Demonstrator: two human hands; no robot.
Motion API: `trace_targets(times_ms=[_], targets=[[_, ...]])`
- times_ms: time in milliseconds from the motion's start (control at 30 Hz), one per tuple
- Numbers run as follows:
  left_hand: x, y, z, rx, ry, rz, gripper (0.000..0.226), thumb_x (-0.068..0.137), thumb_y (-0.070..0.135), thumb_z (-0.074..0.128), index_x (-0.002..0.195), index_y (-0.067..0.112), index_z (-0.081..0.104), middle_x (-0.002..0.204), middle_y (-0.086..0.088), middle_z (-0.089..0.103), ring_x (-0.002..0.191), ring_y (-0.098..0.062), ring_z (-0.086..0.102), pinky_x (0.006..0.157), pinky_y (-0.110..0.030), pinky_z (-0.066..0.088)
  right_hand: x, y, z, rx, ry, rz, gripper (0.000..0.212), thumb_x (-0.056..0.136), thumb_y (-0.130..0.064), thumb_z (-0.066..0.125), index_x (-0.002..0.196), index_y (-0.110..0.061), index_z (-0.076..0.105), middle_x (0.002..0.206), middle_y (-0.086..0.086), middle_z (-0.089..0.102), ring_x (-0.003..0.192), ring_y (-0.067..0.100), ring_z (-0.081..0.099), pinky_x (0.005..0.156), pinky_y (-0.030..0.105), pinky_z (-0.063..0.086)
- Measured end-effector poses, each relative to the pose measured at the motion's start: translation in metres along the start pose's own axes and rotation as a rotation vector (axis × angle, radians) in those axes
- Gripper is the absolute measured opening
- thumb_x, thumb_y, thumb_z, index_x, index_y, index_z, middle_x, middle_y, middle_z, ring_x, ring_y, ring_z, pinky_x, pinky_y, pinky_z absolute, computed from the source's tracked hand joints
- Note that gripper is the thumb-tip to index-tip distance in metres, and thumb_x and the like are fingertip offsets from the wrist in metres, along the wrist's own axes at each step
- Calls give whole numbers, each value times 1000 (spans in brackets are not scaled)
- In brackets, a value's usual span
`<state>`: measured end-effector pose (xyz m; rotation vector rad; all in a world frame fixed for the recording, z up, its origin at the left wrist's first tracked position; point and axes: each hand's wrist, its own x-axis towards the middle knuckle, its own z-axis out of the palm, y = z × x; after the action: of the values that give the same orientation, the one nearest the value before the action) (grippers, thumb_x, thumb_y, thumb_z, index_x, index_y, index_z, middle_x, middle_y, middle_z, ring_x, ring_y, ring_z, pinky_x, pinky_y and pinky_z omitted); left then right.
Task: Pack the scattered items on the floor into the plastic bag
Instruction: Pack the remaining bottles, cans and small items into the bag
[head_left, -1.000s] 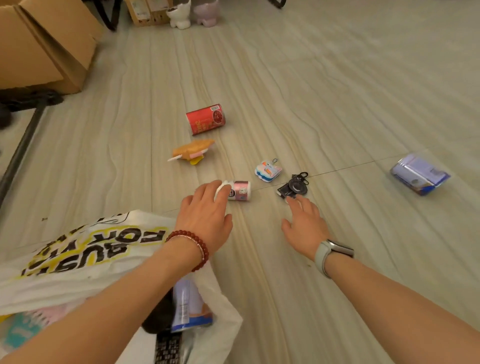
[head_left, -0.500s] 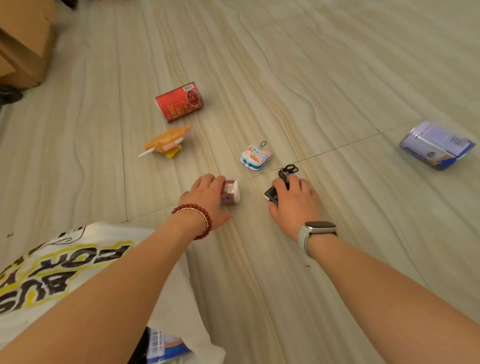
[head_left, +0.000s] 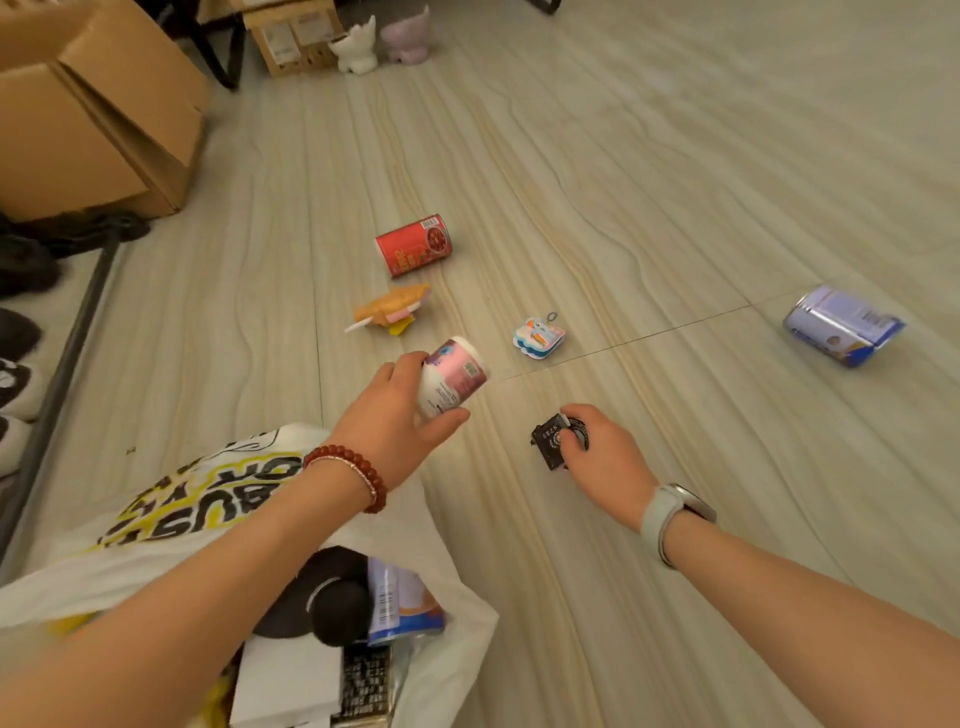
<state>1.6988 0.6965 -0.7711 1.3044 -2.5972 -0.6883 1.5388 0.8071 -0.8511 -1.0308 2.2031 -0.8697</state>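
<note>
My left hand (head_left: 395, 415) grips a small white bottle with a pink label (head_left: 452, 376), lifted off the floor. My right hand (head_left: 602, 452) holds a small black toy camera (head_left: 553, 441) just above the floor. The white plastic bag (head_left: 171, 514) with yellow and black lettering lies open at the lower left, with several items inside. Still on the floor are a red can (head_left: 414, 245), an orange toy (head_left: 392, 310), a colourful keychain charm (head_left: 538, 338) and a blue-purple can (head_left: 842, 326) at the far right.
A cardboard box (head_left: 93, 114) stands at the upper left. A dark metal bar (head_left: 62, 364) runs along the left edge, with shoes beside it. Two small figurines (head_left: 382, 41) and another box stand at the top. The floor is pale wood-pattern tile.
My left hand has lifted the pink-labelled bottle off the floor. My right hand has closed round the black toy camera and drawn it back toward me.
</note>
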Motion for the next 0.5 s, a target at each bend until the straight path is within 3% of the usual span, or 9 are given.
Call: trace_targets(times_ms=[167, 267, 367, 500], targets=[[-80, -22, -56, -23, 64, 61, 59, 78, 34, 66, 128, 16, 40, 109, 1, 48, 88, -12, 46, 76, -20, 35, -36, -58, -6, 222, 55, -117, 29, 92, -10, 44, 120, -14, 53, 109, 3, 59, 92, 14, 53, 70, 12, 36], [-127, -40, -72, -58, 120, 9, 59, 77, 33, 68, 126, 18, 39, 104, 9, 46, 87, -8, 46, 73, -16, 35, -65, -93, -5, 340, 68, -243, 24, 92, -12, 47, 112, -20, 57, 96, -9, 58, 78, -2, 56, 60, 2, 40], [-164, -62, -70, -88, 144, -65, 59, 76, 35, 69, 126, 20, 41, 104, 10, 48, 88, -7, 48, 72, -15, 37, -94, -119, 0, 457, 0, -328, 20, 93, -13, 47, 103, -27, 56, 88, -18, 59, 69, -14, 55, 55, 3, 42], [-200, -96, -57, -32, 53, -170, 59, 76, 41, 67, 127, 23, 42, 116, 2, 55, 98, -15, 54, 83, -27, 45, -121, -133, 15, 409, -208, -315, 16, 92, -14, 49, 97, -25, 59, 84, -11, 62, 69, -7, 57, 58, 6, 40]])
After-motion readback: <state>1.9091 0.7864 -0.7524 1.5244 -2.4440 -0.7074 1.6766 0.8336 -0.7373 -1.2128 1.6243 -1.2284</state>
